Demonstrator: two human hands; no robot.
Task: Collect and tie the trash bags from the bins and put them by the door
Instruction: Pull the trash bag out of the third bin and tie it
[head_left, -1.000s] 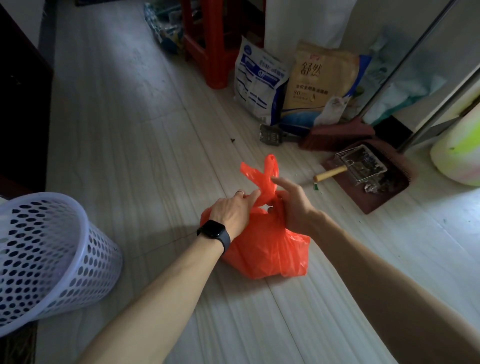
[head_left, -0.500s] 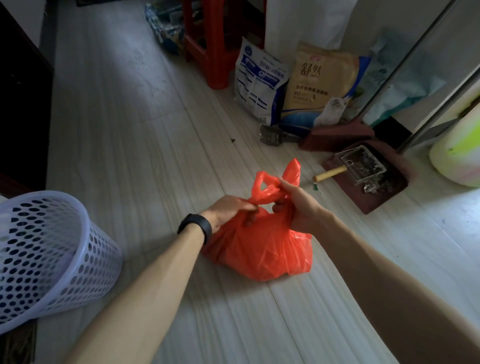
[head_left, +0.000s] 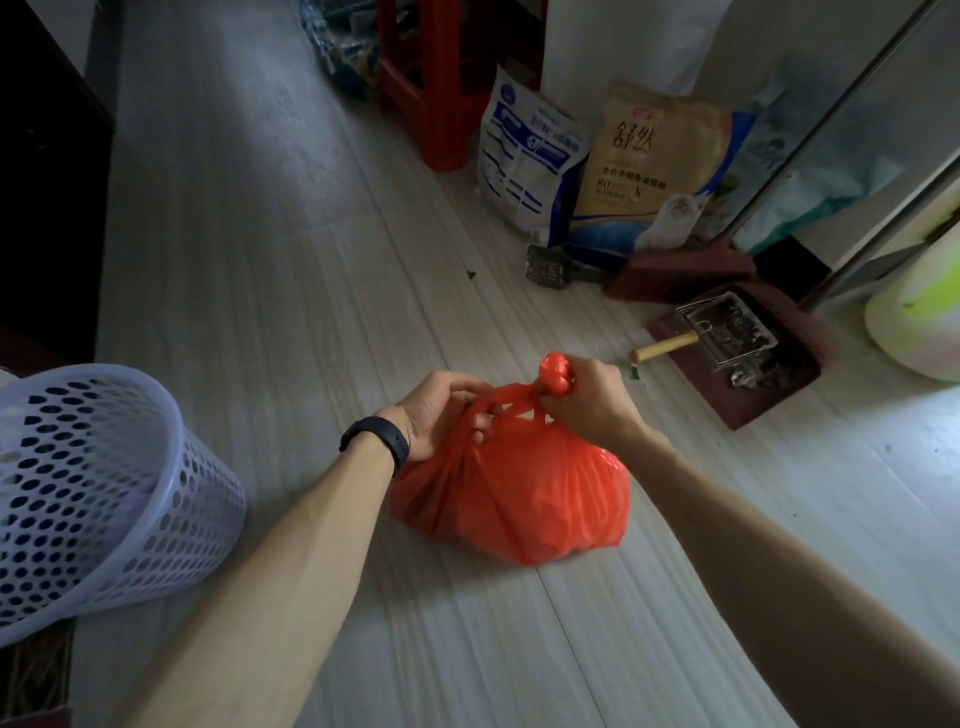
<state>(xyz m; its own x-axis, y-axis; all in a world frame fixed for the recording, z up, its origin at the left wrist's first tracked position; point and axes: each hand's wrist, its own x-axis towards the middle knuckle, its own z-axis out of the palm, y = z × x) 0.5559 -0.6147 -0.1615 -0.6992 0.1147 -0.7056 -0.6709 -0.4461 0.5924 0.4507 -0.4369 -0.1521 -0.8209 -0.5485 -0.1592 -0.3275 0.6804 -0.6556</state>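
Knot-tying is the step in hand: the left hand (head_left: 441, 410) has its fingers curled round one twisted handle of the orange-red trash bag (head_left: 519, 493), and the right hand (head_left: 587, 400) pinches the other handle, whose bunched end (head_left: 556, 371) sticks out above the thumb. The two strands cross between the hands, so the knot looks formed but not yet drawn tight. A black wristband (head_left: 374, 441) sits on the left wrist. The bag rests on the pale plank floor (head_left: 260, 260) right under the hands; it bulges full, but the plastic is opaque and its contents are hidden. The next move, I judge, calls for pulling the handles apart until the knot bites, gently enough not to tear the thin film, then lifting by the knot and carrying the bag to the door, which I cannot pick out here. At nine o'clock from the bag stands a perforated plastic bin (head_left: 104, 493); no liner shows at its rim, and whether anything lies inside I cannot tell. At two o'clock a dustpan (head_left: 810, 364) holds a wire cage (head_left: 727, 327) with a wooden handle, with a broom (head_left: 680, 267) just beyond. Near one o'clock two printed sacks (head_left: 654, 166) lean together, and a red stool (head_left: 441, 78) stands at twelve.
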